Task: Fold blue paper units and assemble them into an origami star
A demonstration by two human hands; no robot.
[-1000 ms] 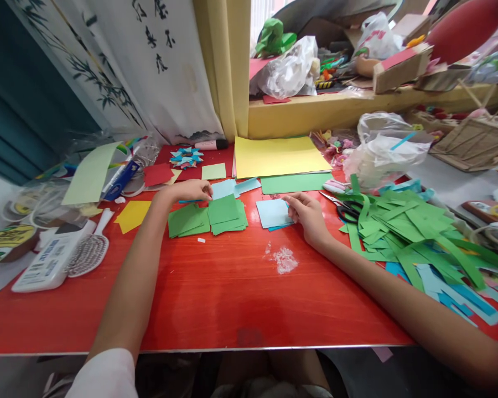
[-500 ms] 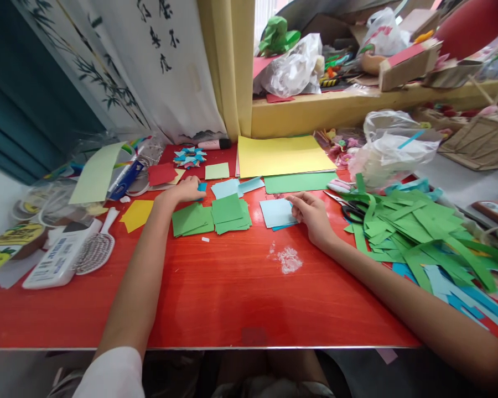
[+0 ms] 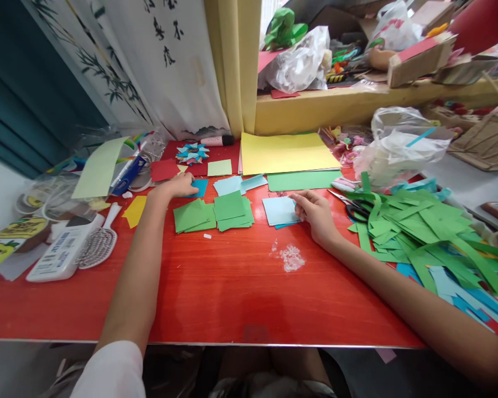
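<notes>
My left hand (image 3: 175,186) reaches over the far left of the red table. Its fingers are apart and rest at the left edge of a blue paper square (image 3: 200,188). My right hand (image 3: 313,214) pinches the right edge of a light blue paper square (image 3: 277,211), with darker blue paper just under it. Between my hands lie green paper squares (image 3: 229,205) in overlapping stacks, with another green stack (image 3: 190,216) to their left. Behind them are light blue pieces (image 3: 228,186). A pale green square (image 3: 219,167) lies farther back.
Black-handled scissors (image 3: 359,210) lie beside a heap of green paper strips (image 3: 419,221) on the right. Large yellow sheets (image 3: 288,153) lie at the back. A folded-paper ring (image 3: 191,153), yellow paper (image 3: 135,210) and a hairbrush (image 3: 99,243) are on the left.
My left hand has slid a little left, so more of the blue square shows. My right hand stays at the light blue paper. The whole view has shifted slightly.
</notes>
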